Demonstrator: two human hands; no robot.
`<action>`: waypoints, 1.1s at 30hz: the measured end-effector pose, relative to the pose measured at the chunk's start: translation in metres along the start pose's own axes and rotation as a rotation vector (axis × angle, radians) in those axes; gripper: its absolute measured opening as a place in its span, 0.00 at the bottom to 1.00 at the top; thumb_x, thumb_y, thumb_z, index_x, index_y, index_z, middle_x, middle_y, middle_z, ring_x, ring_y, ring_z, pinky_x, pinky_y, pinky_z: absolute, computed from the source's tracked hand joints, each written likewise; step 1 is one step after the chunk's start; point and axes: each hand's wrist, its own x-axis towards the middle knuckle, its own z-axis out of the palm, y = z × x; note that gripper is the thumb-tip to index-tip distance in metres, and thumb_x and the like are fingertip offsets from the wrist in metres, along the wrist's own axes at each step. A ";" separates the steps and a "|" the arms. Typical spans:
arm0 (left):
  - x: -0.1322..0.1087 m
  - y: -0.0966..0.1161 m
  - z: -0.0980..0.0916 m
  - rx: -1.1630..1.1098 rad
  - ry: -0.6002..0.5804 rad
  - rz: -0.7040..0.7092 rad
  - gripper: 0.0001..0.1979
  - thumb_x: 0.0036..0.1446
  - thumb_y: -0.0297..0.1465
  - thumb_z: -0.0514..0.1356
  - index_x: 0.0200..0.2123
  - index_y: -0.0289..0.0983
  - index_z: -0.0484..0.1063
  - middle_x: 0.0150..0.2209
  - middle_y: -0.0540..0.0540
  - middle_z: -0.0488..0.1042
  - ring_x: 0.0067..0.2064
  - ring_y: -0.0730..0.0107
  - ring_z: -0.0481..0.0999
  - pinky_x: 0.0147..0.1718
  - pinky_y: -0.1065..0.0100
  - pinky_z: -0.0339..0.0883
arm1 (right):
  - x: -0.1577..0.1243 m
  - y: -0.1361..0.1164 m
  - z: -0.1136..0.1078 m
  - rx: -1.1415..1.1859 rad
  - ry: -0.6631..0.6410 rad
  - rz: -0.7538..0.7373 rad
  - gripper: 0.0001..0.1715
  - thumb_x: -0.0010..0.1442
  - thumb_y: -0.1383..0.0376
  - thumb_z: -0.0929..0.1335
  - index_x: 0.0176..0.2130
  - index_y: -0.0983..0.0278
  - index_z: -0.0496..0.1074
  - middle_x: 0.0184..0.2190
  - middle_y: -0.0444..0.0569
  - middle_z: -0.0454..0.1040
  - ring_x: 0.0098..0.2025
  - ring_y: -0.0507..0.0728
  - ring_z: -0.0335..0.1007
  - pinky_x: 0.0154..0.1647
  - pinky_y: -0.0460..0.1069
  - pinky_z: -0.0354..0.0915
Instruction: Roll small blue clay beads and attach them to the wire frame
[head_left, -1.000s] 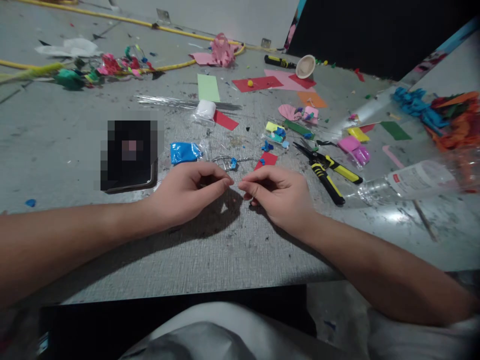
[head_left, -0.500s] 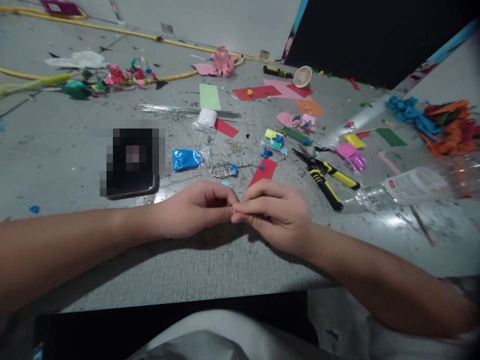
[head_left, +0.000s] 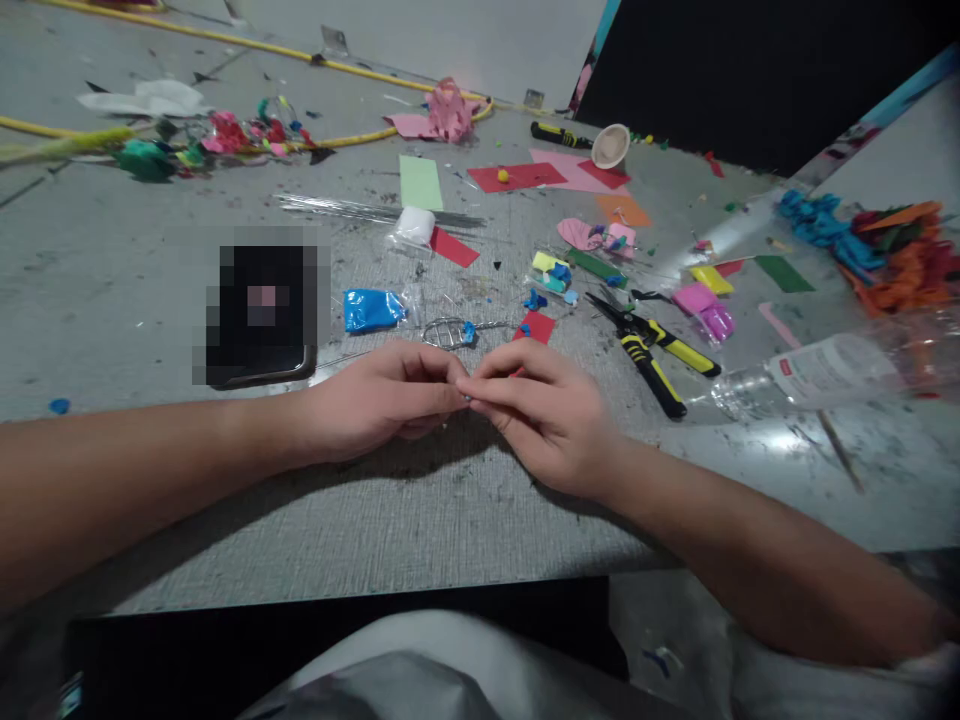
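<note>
My left hand (head_left: pixel 386 400) and my right hand (head_left: pixel 544 415) meet at the fingertips above the near part of the table, both closed in a pinch. A tiny bluish piece (head_left: pixel 468 397) peeks out between the fingertips; most of it is hidden. Just beyond the hands lies a bent wire loop (head_left: pixel 444 333) with a blue clay bit (head_left: pixel 469 331) on it. A red paper strip (head_left: pixel 536 326) is partly covered by my right hand. Left of the loop sits a packet of blue clay (head_left: pixel 373 311).
Black-yellow pliers (head_left: pixel 652 355) lie open at the right, near a clear plastic bottle (head_left: pixel 832 370) on its side. A phone (head_left: pixel 262 340) rests at the left. Thin wires (head_left: pixel 345 208), paper pieces (head_left: pixel 420 183) and a yellow cable (head_left: pixel 225 43) are farther back.
Both hands have shifted slightly up in the picture, still joined at the fingertips. A bluish speck now shows between them. The view has tilted a little.
</note>
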 end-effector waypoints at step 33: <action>-0.001 0.004 0.002 0.111 0.035 -0.018 0.08 0.57 0.30 0.68 0.27 0.35 0.75 0.19 0.56 0.62 0.21 0.79 0.56 0.19 0.76 0.51 | 0.001 0.001 0.004 0.197 0.020 0.215 0.05 0.68 0.69 0.74 0.44 0.63 0.83 0.40 0.49 0.78 0.32 0.50 0.72 0.27 0.45 0.68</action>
